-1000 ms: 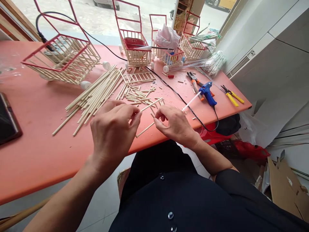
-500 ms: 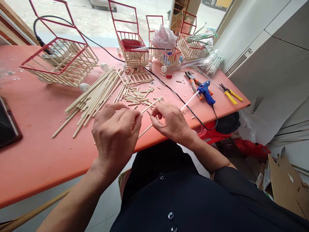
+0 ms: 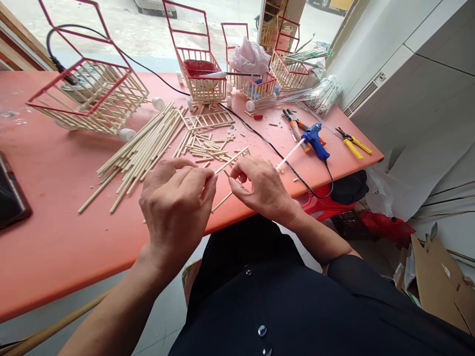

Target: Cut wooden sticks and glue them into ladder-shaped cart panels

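Observation:
Over the table's front edge, my left hand (image 3: 178, 198) is closed in a pinch on the near end of a small wooden-stick frame (image 3: 232, 160). Two long sticks of the frame show, joined by a crosspiece at the far end. My right hand (image 3: 261, 190) is at the frame's right side, thumb and forefinger curled close together; whatever lies between those fingertips is hidden. Beyond the hands lie a heap of short cut sticks (image 3: 208, 147) and a ladder-shaped stick piece (image 3: 213, 119). A bundle of long sticks (image 3: 143, 155) spreads out left of them.
A blue glue gun (image 3: 314, 141) with its cord lies right, near orange-handled pliers (image 3: 296, 131) and yellow-handled pliers (image 3: 354, 143). Small stick carts with red rims, including a large one (image 3: 92, 99), stand along the back. A phone (image 3: 13, 193) lies at the left edge.
The whole view has shifted slightly left. Both hands keep nearly the same pose around the stick frame, with no clear grip change.

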Available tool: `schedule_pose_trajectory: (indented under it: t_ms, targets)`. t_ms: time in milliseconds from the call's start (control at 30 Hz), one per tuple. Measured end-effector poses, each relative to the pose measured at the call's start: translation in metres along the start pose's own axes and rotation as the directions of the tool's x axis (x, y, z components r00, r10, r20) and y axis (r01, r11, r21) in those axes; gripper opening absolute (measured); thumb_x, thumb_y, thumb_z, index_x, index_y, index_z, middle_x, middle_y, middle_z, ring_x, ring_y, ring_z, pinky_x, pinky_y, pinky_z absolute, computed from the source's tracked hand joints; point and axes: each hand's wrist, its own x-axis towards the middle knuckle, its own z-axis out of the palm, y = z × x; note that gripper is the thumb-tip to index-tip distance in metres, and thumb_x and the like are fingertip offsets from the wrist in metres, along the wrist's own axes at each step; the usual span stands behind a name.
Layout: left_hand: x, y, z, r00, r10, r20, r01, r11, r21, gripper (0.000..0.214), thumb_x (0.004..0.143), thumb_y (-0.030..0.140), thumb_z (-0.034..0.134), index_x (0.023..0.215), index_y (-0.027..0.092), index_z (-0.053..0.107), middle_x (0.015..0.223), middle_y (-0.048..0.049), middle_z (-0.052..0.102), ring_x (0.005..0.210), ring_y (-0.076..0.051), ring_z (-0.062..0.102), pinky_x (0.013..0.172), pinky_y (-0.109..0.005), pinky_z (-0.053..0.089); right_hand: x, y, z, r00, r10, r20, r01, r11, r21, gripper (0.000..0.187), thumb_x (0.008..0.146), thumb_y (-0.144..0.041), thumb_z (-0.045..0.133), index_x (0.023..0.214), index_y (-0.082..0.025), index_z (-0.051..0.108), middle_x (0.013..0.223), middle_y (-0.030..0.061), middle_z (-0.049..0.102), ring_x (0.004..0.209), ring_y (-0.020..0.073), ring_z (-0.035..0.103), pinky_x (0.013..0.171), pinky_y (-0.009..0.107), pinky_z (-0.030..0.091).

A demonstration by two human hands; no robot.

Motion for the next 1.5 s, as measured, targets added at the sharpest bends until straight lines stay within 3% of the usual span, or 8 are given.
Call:
schedule_pose_trajectory:
  t_ms: [333, 600, 800, 900, 1000, 1200, 1333, 1500]
  targets:
    - [0.001, 0.0, -0.001, 0.997, -0.075, 0.012, 0.075, 0.992, -0.097, 0.02, 0.098, 0.021, 0.071, 0.08, 0.029, 0.067, 0.076, -0.0032, 0.073, 0.099, -0.033, 0.074, 0.093, -0.049, 0.052, -0.001, -0.001, -0.003, 1.0, 0.005, 0.015, -0.005, 1.0, -0.01, 0.011, 0.103, -0.022, 0.062, 0.092, -0.02, 0.063, 0.089, 0.0038, 0.07, 0.089, 0.0208, 0.062, 0.09, 0.036, 0.04]
    - [0.004, 0.0, -0.004, 0.997, -0.071, -0.012, 0.07, 0.993, -0.094, 0.021, 0.096, 0.023, 0.075, 0.078, 0.03, 0.069, 0.07, -0.0014, 0.069, 0.098, -0.031, 0.074, 0.087, -0.045, 0.053, -0.006, -0.001, -0.017, 0.993, -0.041, -0.112, 0.049, 0.996, 0.071, 0.016, 0.106, -0.024, 0.061, 0.091, -0.02, 0.064, 0.085, 0.0012, 0.068, 0.079, 0.0165, 0.057, 0.083, 0.034, 0.041]
    - [0.012, -0.007, -0.012, 0.989, 0.071, -0.13, -0.081, 0.995, -0.067, 0.016, 0.1, 0.021, 0.076, 0.084, 0.023, 0.074, 0.077, -0.0002, 0.079, 0.089, -0.025, 0.076, 0.082, -0.037, 0.058, -0.002, 0.029, -0.025, 0.952, 0.208, -0.223, -0.105, 0.911, 0.399, 0.048, 0.101, -0.069, 0.071, 0.107, -0.022, 0.065, 0.099, 0.0032, 0.07, 0.084, 0.0158, 0.061, 0.082, 0.032, 0.051]
    - [0.015, -0.011, -0.016, 0.991, 0.039, -0.125, -0.054, 0.991, -0.125, 0.015, 0.1, 0.021, 0.078, 0.086, 0.021, 0.077, 0.077, -0.0011, 0.08, 0.089, -0.025, 0.078, 0.083, -0.037, 0.058, 0.004, 0.051, -0.023, 0.939, 0.326, -0.105, -0.202, 0.775, 0.598, 0.075, 0.085, -0.089, 0.076, 0.116, -0.021, 0.067, 0.105, 0.0047, 0.07, 0.09, 0.0163, 0.063, 0.081, 0.03, 0.053]
    - [0.017, -0.017, -0.018, 0.998, -0.014, -0.066, -0.001, 0.978, -0.21, 0.013, 0.1, 0.022, 0.08, 0.087, 0.021, 0.079, 0.079, -0.0005, 0.08, 0.093, -0.024, 0.078, 0.083, -0.036, 0.058, 0.008, 0.059, -0.023, 0.946, 0.318, 0.06, -0.27, 0.673, 0.689, 0.077, 0.083, -0.089, 0.076, 0.111, -0.018, 0.071, 0.096, 0.0033, 0.067, 0.084, 0.0143, 0.06, 0.075, 0.028, 0.052]
    - [0.024, -0.029, -0.015, 0.999, -0.045, 0.02, 0.048, 0.966, -0.254, 0.01, 0.098, 0.029, 0.082, 0.089, 0.026, 0.082, 0.086, 0.0011, 0.081, 0.094, -0.022, 0.077, 0.078, -0.035, 0.057, 0.011, 0.05, -0.024, 0.947, 0.224, 0.23, -0.321, 0.621, 0.715, 0.066, 0.082, -0.081, 0.084, 0.092, -0.017, 0.075, 0.087, 0.0029, 0.069, 0.074, 0.0114, 0.055, 0.059, 0.023, 0.043]
    - [0.029, -0.029, -0.011, 0.995, -0.076, 0.067, 0.092, 0.956, -0.279, 0.01, 0.096, 0.027, 0.081, 0.086, 0.028, 0.082, 0.079, 0.0008, 0.079, 0.1, -0.026, 0.077, 0.084, -0.04, 0.057, 0.014, 0.051, -0.017, 0.944, 0.2, 0.263, -0.33, 0.587, 0.739, 0.063, 0.079, -0.078, 0.089, 0.087, -0.018, 0.074, 0.086, 0.0042, 0.073, 0.074, 0.0129, 0.062, 0.056, 0.022, 0.045]
    - [0.031, -0.033, -0.003, 0.999, -0.002, 0.032, 0.01, 0.967, -0.254, 0.013, 0.1, 0.03, 0.078, 0.088, 0.029, 0.082, 0.076, 0.0001, 0.077, 0.103, -0.029, 0.075, 0.091, -0.044, 0.056, 0.013, 0.056, -0.007, 0.932, 0.23, 0.278, -0.361, 0.554, 0.751, 0.065, 0.077, -0.08, 0.088, 0.085, -0.017, 0.074, 0.085, 0.0049, 0.076, 0.072, 0.0146, 0.072, 0.051, 0.02, 0.046]
